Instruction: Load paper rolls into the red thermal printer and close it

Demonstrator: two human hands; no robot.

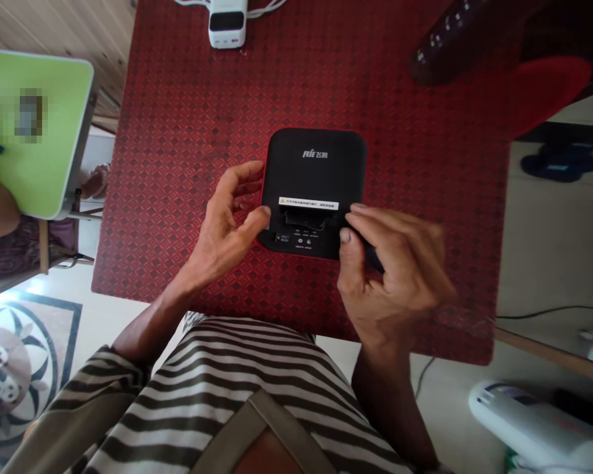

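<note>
A black receipt printer [316, 178] with rounded corners and a white "FEIE" logo lies on the red patterned table. Its front part has a paper slot with a dark ragged edge, a white warning label [308, 203] above it and small buttons below. My left hand [230, 220] grips the printer's left side, thumb on the lower-left edge and curved fingers along the side. At the right edge, my right hand [393, 257] is closed, thumb and forefinger tips near each other against the printer. Something dark shows under its fingers, too hidden to name; the back of this hand is blurred.
A white charger [227, 23] with cables lies at the table's far edge. A dark bottle [449, 39] is at the far right, by a red stool [548, 92]. Left is a green table [34, 171] with a person's arm beside it. A white appliance [538, 421] stands lower right.
</note>
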